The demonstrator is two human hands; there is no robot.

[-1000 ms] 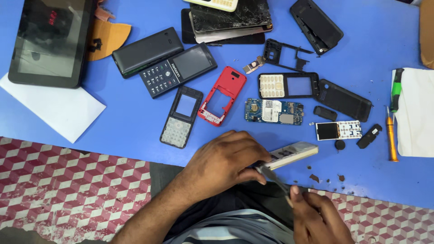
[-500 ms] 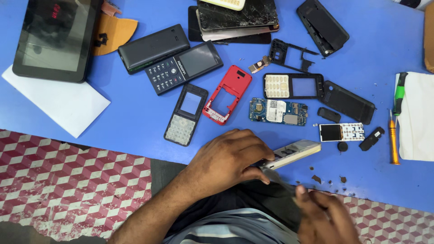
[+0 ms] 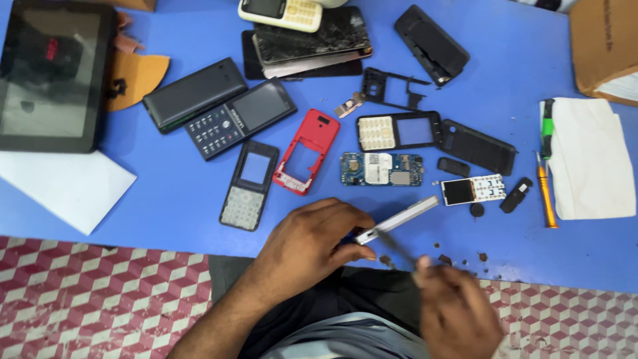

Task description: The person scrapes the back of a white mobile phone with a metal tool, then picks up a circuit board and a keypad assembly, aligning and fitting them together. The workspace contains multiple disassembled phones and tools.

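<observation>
My left hand (image 3: 312,242) grips a slim silver phone (image 3: 399,220) by its near end, holding it edge-on over the front edge of the blue table (image 3: 173,199). My right hand (image 3: 455,312), blurred, is closed on a thin dark tool (image 3: 397,249) whose tip meets the phone near my left fingers. Just beyond lie a blue circuit board (image 3: 382,169), a red phone frame (image 3: 307,151), a grey keypad cover (image 3: 249,185) and a small screen-and-keypad module (image 3: 473,190).
A tablet (image 3: 56,73) and white paper (image 3: 63,186) lie at the left. Several phones, frames and back covers fill the far middle. A white cloth (image 3: 591,159), orange and green tools (image 3: 546,166) and a cardboard box (image 3: 605,46) sit right. Dark crumbs (image 3: 458,256) dot the near edge.
My right hand has dropped slightly lower and to the right, still working the tool at the phone. My left hand keeps its hold on the silver phone.
</observation>
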